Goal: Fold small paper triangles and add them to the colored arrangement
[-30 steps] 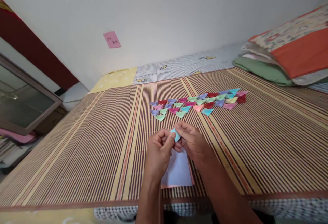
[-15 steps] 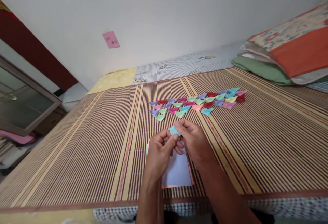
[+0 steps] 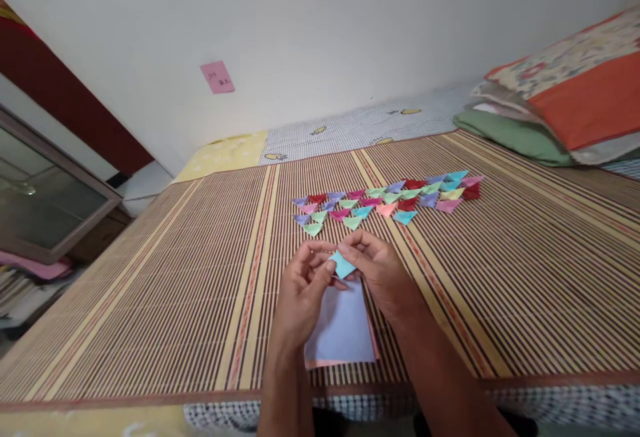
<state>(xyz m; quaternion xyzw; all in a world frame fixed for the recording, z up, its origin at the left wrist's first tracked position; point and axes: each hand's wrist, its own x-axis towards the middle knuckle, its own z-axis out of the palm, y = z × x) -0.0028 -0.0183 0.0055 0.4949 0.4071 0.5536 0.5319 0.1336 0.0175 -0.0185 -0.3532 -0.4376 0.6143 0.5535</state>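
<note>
A small light-blue piece of folded paper is pinched between my two hands above the mat. My left hand grips its left side between thumb and fingers. On its upper right edge, the thumb and fingers of my right hand are closed. Directly below the hands lies a stack of paper sheets, lavender on top with pink edges showing underneath. Beyond my fingertips, several small folded paper triangles in green, blue, red, pink and purple are laid out in rows.
A striped bamboo mat covers the bed. Folded bedding with an orange and floral cover is piled at the back right. A pink note is on the white wall. At the left stands a glass-fronted cabinet.
My left hand has shifted slightly left and its thumb has slid toward the paper's left edge. More of the light-blue paper's face shows now, as does more of the lavender sheet.
</note>
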